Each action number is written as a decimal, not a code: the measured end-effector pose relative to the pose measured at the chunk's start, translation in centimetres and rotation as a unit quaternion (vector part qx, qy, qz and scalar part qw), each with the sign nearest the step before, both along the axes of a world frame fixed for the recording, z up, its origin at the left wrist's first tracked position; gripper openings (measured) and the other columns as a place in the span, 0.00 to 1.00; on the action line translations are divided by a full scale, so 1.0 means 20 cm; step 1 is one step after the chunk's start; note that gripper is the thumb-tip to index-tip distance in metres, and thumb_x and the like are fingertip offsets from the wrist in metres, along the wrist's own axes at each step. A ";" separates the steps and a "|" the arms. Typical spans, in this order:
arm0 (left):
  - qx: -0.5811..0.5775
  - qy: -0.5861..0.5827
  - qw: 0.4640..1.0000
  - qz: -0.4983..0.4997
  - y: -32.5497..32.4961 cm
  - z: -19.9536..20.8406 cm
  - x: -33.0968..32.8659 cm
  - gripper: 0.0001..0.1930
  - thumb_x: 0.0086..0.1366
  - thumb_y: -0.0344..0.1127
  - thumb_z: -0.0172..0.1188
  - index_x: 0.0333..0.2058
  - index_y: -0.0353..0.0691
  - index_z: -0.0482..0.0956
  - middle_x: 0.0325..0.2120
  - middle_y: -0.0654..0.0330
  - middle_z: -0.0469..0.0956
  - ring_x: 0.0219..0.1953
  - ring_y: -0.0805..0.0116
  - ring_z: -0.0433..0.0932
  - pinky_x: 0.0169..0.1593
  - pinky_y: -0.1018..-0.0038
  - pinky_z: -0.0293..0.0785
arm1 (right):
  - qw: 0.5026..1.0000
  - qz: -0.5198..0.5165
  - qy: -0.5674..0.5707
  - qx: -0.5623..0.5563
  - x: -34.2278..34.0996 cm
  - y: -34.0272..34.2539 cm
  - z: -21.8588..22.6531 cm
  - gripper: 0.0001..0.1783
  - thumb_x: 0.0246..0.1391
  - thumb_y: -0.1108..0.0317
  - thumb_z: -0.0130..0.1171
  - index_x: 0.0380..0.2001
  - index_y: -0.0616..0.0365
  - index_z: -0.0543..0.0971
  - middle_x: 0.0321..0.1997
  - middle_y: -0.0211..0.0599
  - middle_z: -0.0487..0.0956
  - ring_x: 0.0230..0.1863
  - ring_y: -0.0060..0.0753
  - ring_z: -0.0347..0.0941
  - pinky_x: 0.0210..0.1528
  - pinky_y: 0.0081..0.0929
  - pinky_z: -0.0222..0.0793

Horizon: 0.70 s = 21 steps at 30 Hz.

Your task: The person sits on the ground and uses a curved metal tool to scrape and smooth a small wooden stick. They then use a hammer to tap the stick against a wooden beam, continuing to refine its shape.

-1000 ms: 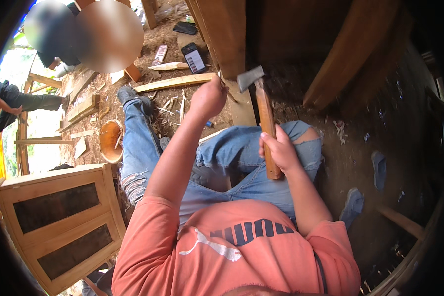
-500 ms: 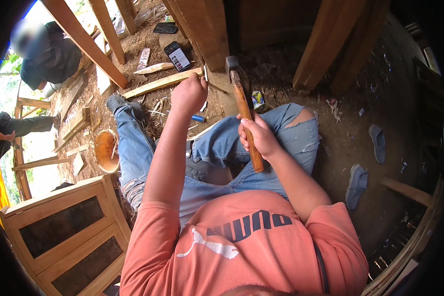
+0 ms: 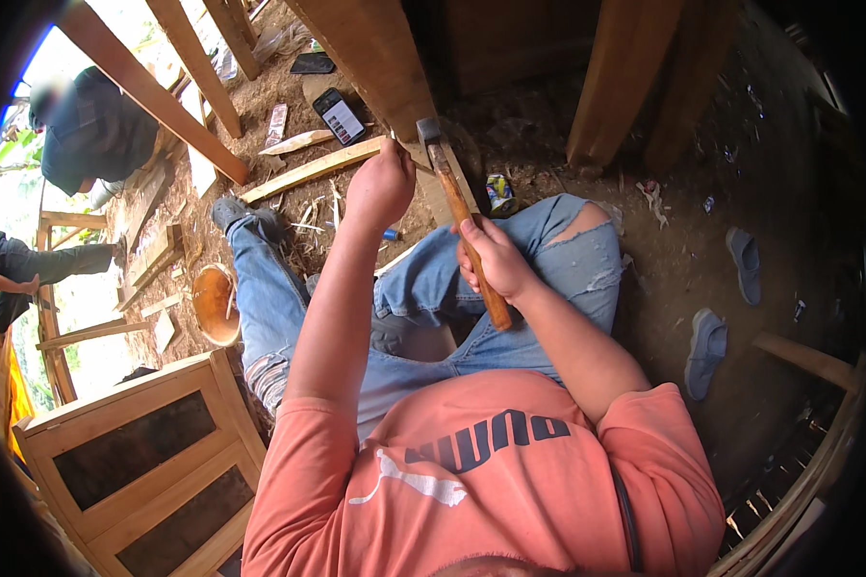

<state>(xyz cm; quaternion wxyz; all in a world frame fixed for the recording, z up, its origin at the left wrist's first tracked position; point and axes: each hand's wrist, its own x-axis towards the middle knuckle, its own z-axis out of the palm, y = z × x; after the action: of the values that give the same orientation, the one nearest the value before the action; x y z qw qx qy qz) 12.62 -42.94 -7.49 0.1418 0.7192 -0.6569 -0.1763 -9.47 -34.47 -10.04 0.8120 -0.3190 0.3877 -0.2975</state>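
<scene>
My right hand [image 3: 494, 258] is wrapped round the wooden handle of a hammer [image 3: 454, 190]. The hammer is tilted, its metal head up beside the foot of a thick wooden post [image 3: 375, 62]. My left hand [image 3: 382, 183] is closed in a fist by the end of a light wooden strip [image 3: 313, 171]. A thin tip shows at the top of that fist, but what it belongs to is hidden. Under the hammer head, a flat board [image 3: 445, 197] lies between my bent legs and the post.
Two phones, one with its screen lit [image 3: 339, 117], lie beyond the strip. An orange-brown bowl [image 3: 215, 303] and a panelled wooden frame [image 3: 144, 442] are at left. Blue shoes [image 3: 706, 354] stand at right. Two other people [image 3: 101, 130] are at far left. Wood shavings litter the ground.
My left fist has shifted slightly right and down, nearer the hammer. The hammer head has moved a little left and down. Both hands keep their closed grip, and the whole view has shifted slightly.
</scene>
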 end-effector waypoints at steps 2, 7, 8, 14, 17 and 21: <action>0.002 -0.005 1.000 -0.009 -0.01 0.01 -0.01 0.17 0.78 0.44 0.51 0.48 0.34 0.71 0.37 0.36 0.85 0.43 0.34 0.84 0.49 0.43 0.78 | 0.999 -0.003 -0.007 -0.035 0.00 0.00 -0.01 0.22 0.80 0.44 0.46 0.54 0.52 0.71 0.26 0.29 0.69 0.17 0.21 0.65 0.19 0.23 0.64; -0.003 -0.001 1.000 -0.023 0.00 0.01 -0.02 0.16 0.78 0.44 0.51 0.48 0.34 0.71 0.36 0.36 0.85 0.42 0.33 0.84 0.48 0.43 0.78 | 1.000 0.008 0.001 0.019 0.00 -0.02 -0.01 0.21 0.79 0.45 0.48 0.51 0.54 0.72 0.25 0.29 0.71 0.18 0.20 0.67 0.19 0.23 0.64; -0.005 0.000 1.000 -0.022 0.00 0.00 -0.02 0.16 0.78 0.44 0.51 0.48 0.34 0.71 0.36 0.36 0.85 0.42 0.33 0.84 0.48 0.43 0.78 | 0.998 0.021 0.020 0.049 0.01 -0.03 -0.02 0.21 0.79 0.45 0.48 0.50 0.54 0.71 0.25 0.29 0.71 0.18 0.20 0.67 0.19 0.23 0.65; -0.030 0.004 0.999 -0.033 -0.01 -0.06 0.04 0.15 0.78 0.43 0.51 0.48 0.34 0.71 0.35 0.36 0.85 0.42 0.33 0.84 0.47 0.42 0.78 | 0.998 -0.017 -0.038 -0.043 0.00 -0.03 0.01 0.23 0.79 0.42 0.45 0.51 0.52 0.71 0.25 0.28 0.69 0.17 0.21 0.64 0.19 0.24 0.64; -0.026 0.003 0.999 -0.030 -0.01 -0.06 0.03 0.15 0.78 0.43 0.51 0.48 0.34 0.70 0.35 0.36 0.85 0.41 0.33 0.84 0.46 0.42 0.78 | 0.998 0.027 -0.013 0.064 0.00 -0.05 -0.03 0.24 0.79 0.41 0.45 0.51 0.52 0.71 0.25 0.28 0.69 0.17 0.21 0.64 0.19 0.24 0.64; -0.025 0.001 0.999 -0.023 0.01 -0.06 0.04 0.15 0.79 0.43 0.51 0.47 0.34 0.70 0.34 0.36 0.84 0.40 0.33 0.84 0.46 0.42 0.78 | 1.000 0.014 -0.023 0.015 0.00 -0.03 -0.01 0.25 0.78 0.40 0.45 0.51 0.52 0.71 0.25 0.28 0.69 0.17 0.20 0.64 0.19 0.24 0.64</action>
<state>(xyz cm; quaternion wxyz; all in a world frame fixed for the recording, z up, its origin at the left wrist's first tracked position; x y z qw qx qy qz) 13.43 -42.74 -8.66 0.1558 0.7002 -0.6773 -0.1637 -9.38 -35.17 -10.29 0.8298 -0.3049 0.3688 -0.2872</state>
